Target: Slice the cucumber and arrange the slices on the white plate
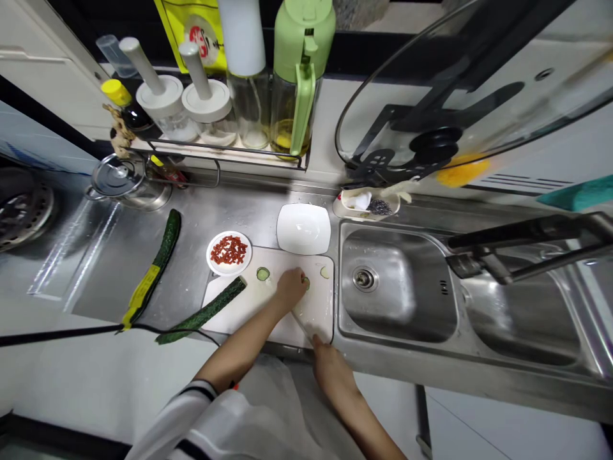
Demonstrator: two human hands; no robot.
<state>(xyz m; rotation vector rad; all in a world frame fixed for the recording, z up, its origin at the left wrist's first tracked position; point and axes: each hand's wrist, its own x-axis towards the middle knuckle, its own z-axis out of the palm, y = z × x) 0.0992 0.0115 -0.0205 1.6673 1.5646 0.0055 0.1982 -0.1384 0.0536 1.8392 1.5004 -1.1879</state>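
Observation:
My right hand [330, 367] is closed around the handle of a knife [302, 326], whose blade points up and left across the white cutting board [268, 318]. Just beyond the blade's tip, my left hand [290, 290] has its fingers closed on a small piece of cucumber [306, 282], mostly hidden by them. One round cucumber slice [262, 274] lies on the board to the left. A pale end piece [324, 273] rests near its upper right corner. A long cut cucumber [205, 312] lies slanted over the board's left edge.
A white bowl [303, 230] and a plate of red chopped pieces [228, 252] stand behind the board. Farther left lies a whole cucumber [167, 243] with a yellow label. The double sink [397, 281] and its tap [507, 246] are at right; a lidded pot [124, 182] stands back left.

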